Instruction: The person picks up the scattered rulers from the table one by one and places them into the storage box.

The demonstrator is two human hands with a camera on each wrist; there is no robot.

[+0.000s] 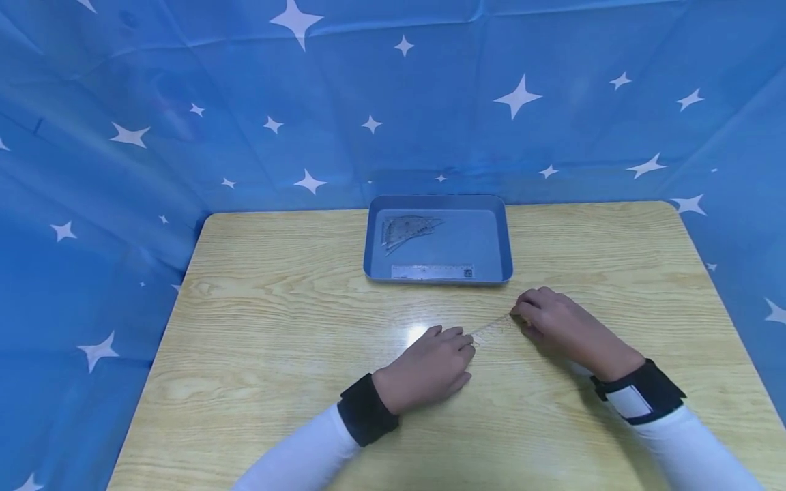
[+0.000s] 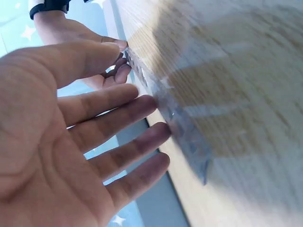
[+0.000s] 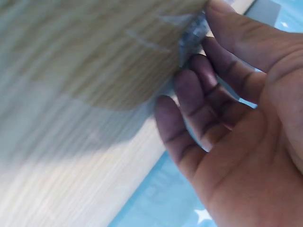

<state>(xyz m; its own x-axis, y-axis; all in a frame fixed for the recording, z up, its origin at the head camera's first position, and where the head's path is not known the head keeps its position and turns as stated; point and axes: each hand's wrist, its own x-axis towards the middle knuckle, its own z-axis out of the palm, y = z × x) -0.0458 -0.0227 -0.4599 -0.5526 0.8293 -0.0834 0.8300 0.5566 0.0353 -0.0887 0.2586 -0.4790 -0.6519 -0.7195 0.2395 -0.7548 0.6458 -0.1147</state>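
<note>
A thin, clear plastic measuring piece (image 1: 493,330) with printed marks lies slantwise between the hands at the table's middle; a ruler or a set square, I cannot tell which. My right hand (image 1: 561,324) pinches its far right end between thumb and fingers. In the left wrist view the piece (image 2: 187,137) appears almost edge-on, close to the tabletop. My left hand (image 1: 426,368) has its fingers straight, with fingertips touching the piece and the thumb lying apart. In the right wrist view only a short part of the piece (image 3: 193,39) shows beside the fingers.
A shallow blue tray (image 1: 479,239) stands at the table's back edge. Inside it are a pile of clear set squares (image 1: 405,230) at left and a clear ruler (image 1: 430,272) along the front. The wooden table (image 1: 264,320) is backed by a blue star-patterned cloth (image 1: 442,88).
</note>
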